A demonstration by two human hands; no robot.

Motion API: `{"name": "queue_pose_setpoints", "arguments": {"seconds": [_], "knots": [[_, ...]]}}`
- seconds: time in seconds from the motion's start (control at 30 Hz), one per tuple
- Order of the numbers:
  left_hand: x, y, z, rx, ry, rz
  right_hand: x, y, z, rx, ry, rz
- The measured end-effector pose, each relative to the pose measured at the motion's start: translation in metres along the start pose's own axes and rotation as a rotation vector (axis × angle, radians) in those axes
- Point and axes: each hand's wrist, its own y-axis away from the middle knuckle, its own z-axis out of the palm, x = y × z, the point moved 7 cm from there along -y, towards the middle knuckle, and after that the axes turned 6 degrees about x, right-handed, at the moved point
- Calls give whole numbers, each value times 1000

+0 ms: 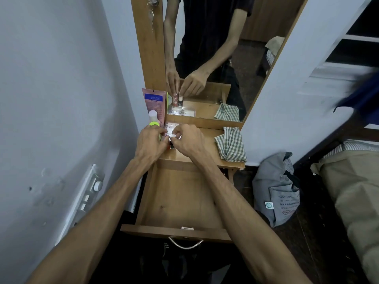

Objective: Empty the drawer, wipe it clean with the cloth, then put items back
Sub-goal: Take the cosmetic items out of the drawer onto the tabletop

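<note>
The wooden drawer (180, 201) is pulled out below the dresser top and holds nothing. On the dresser top (207, 144) both hands meet over small cosmetic bottles. My left hand (150, 143) pinches one small bottle, and my right hand (188, 143) grips a small white-capped bottle (173, 137). The mirror shows the two bottles standing upright under the fingers. A clear packet of small items (171, 126) lies just behind them. A green checked cloth (230, 145) lies crumpled at the right of the top. A pink tube (154, 103) leans at the back left.
A bottle with a white cap (153, 116) and a neon green lid (153, 124) stand by the pink tube. The mirror (215, 58) rises behind. A wall switch panel (86, 193) is left. A grey bag (274, 191) sits on the floor, a bed (352, 191) far right.
</note>
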Motion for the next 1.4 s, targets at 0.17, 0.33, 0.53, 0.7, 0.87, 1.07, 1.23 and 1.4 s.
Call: {"name": "queue_pose_setpoints", "arguments": {"seconds": [0.17,0.33,0.53,0.7,0.87,1.07,1.23,1.4], "knots": [[3,0,0,11,-48,40,5,-3,9,-16,-28,31],[6,0,-2,41,-76,67,4,-4,11,-5,-48,31],[3,-1,-4,45,-88,52,6,-3,14,8,-44,30],[2,2,-5,44,-73,36,9,0,11,25,-33,28],[4,4,-9,58,-73,61,16,9,4,48,-35,21],[13,17,-19,115,-33,122,30,35,-12,73,-31,-14],[35,45,-18,173,81,225,53,69,-20,88,-68,19],[63,86,12,74,187,307,81,116,-25,-12,-12,70]]}}
